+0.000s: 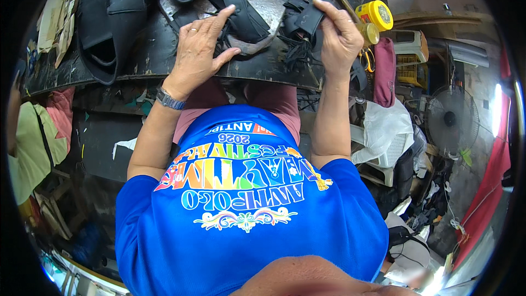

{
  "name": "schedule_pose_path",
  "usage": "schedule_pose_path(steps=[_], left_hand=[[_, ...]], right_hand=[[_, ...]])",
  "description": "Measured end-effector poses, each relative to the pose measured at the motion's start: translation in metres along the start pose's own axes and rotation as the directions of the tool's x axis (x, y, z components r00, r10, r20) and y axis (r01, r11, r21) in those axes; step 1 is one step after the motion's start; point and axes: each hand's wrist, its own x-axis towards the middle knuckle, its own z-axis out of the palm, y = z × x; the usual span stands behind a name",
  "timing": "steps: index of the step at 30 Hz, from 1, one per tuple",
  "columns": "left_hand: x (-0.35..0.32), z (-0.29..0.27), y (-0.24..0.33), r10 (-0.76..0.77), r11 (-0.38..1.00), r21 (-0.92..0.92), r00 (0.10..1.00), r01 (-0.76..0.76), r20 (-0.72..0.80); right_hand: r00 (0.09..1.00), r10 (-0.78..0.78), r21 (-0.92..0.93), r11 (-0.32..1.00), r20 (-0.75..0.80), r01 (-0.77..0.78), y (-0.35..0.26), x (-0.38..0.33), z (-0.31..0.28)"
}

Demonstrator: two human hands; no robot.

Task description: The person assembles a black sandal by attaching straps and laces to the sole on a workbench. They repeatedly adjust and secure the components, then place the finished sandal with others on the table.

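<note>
My left hand [201,44] reaches over the bench with its thumb and forefinger spread apart. The forefinger tip meets the edge of a stack of black leather-like pieces [247,19], and nothing shows gripped in it. The stack lies on a worn, greyish slab [274,6]. To the right, my right hand [341,35] pinches the edge of a small, flat black piece [310,20] between thumb and fingers. Beneath that piece lies a heap of thin black strips and scraps [293,44]. My right fingers partly cover its edge.
Large black material [112,16] drapes over the bench's left side. A yellow tub [375,15], a small jar [369,34], orange-handled scissors [368,60] and a maroon roll [384,71] lie right. A hammer [345,3] lies behind my right hand. A fan [450,118] stands farther right.
</note>
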Motion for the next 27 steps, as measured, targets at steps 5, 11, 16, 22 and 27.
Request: schedule_pose_path(steps=[5, 11, 16, 22, 27], left_hand=[[0.001, -0.002, 0.0, 0.015, 1.0, 0.018, 1.0, -0.015, 0.004], [0.0, -0.002, 0.002, -0.006, 0.999, 0.048, 0.999, 0.004, 0.042], [-0.001, -0.001, 0.001, 0.006, 0.998, 0.056, 1.0, -0.007, 0.019], [-0.003, 0.001, 0.0, 0.001, 0.999, 0.052, 1.0, -0.002, 0.009], [-0.003, 0.002, -0.002, 0.008, 0.998, 0.069, 1.0, -0.009, 0.013]], right_hand=[[0.966, 0.086, 0.378, 0.909, 0.242, -0.176, -0.011, -0.011, 0.03], [0.899, 0.286, 0.288, 0.877, 0.332, -0.385, 0.003, -0.031, 0.075], [0.88, 0.383, 0.258, 0.853, 0.28, -0.454, 0.015, -0.038, 0.085], [0.895, 0.3, -0.004, 0.949, 0.329, -0.317, 0.007, -0.03, 0.085], [0.922, 0.135, -0.151, 0.985, 0.363, -0.085, 0.004, -0.02, 0.09]])
